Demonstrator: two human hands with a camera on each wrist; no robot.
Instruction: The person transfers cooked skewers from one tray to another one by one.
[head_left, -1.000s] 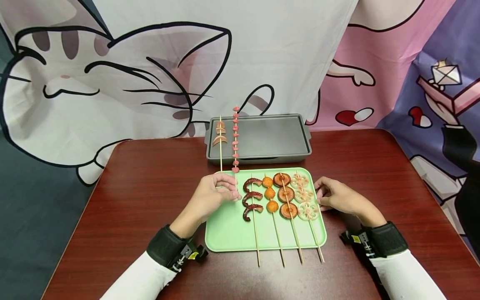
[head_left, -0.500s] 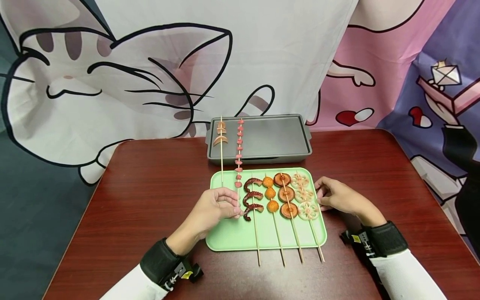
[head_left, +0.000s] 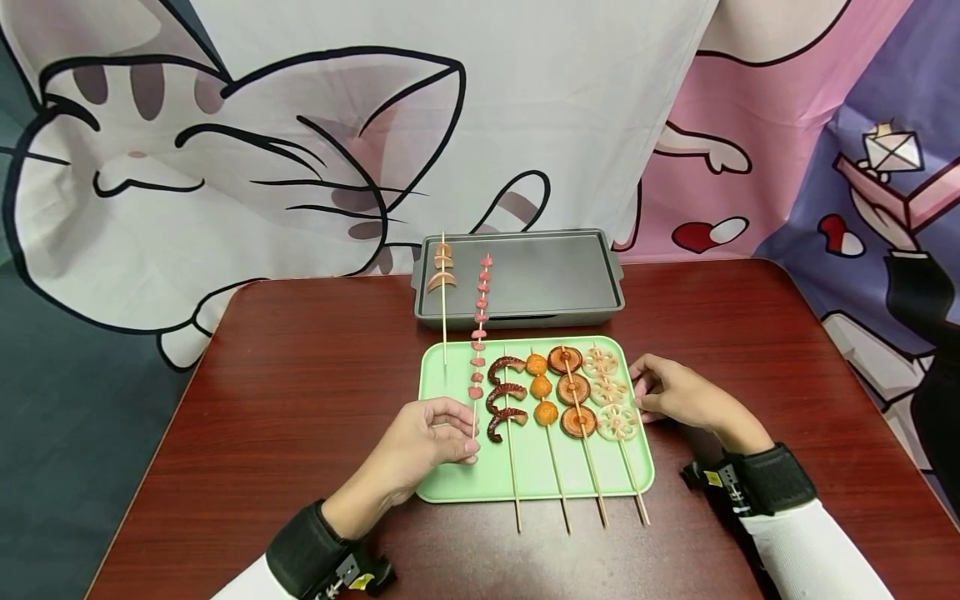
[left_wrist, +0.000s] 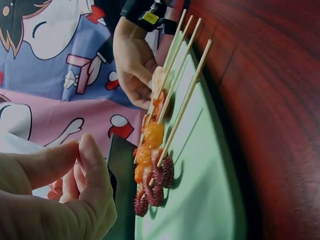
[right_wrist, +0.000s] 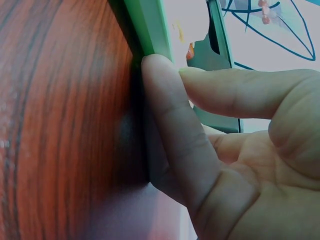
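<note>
My left hand (head_left: pixel 427 446) pinches the bare stick of a skewer of small pink pieces (head_left: pixel 478 334) between thumb and fingers. This skewer hangs over the left part of a light green tray (head_left: pixel 536 479), its far end over the grey pan. In the left wrist view the thumb and index fingertip of the left hand (left_wrist: pixel 75 200) meet. At the tray's right edge my right hand (head_left: pixel 686 396) pinches the rim, as the right wrist view shows. Side by side on the tray lie skewers of octopus tentacles (head_left: pixel 507 390), orange balls (head_left: pixel 541 387), mushroom caps (head_left: pixel 573 388) and lotus root slices (head_left: pixel 617 422).
Behind the green tray stands a grey baking pan (head_left: pixel 551 275). A skewer with tan curved pieces (head_left: pixel 443 261) lies at its left side, the stick reaching toward the green tray. Several stick ends overhang the near tray edge. A printed cloth (head_left: pixel 570 100) hangs behind the table (head_left: pixel 285 375).
My left hand has drawn the pink skewer toward me, its tip dropping from above the grey pan's far edge to over the pan. The right hand stays at the tray's edge.
</note>
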